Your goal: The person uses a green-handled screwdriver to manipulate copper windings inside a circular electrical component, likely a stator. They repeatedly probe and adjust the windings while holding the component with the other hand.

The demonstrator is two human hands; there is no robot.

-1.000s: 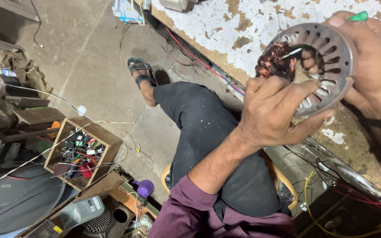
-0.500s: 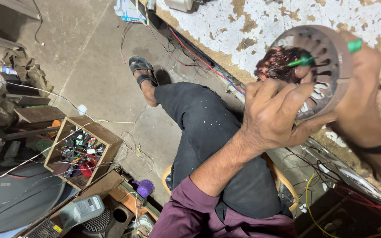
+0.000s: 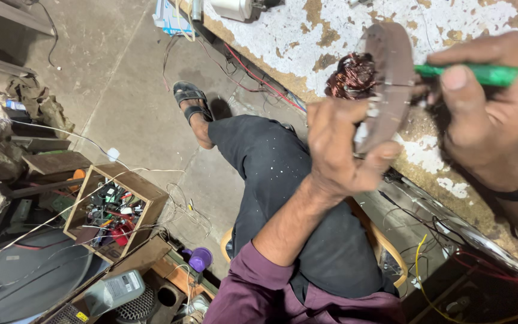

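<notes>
Gripping the stator [image 3: 391, 90] edge-on in our left hand [image 3: 340, 147], we pinch a green tool [image 3: 481, 73] in our right hand [image 3: 493, 114]; copper winding [image 3: 350, 75] only partly seated.

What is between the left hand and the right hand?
In the head view, the metal ring with copper winding stands between left hand and right hand.

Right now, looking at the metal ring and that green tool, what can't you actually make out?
Head view only:
- Green tool: its tip is hidden behind the metal ring; its end is covered by the right hand.
- Ring: seen edge-on, so its slots are hidden.
- Copper winding: partly behind the ring.
- Left hand: covers the ring's lower edge.
- Wooden box: contents too small to identify.
</notes>
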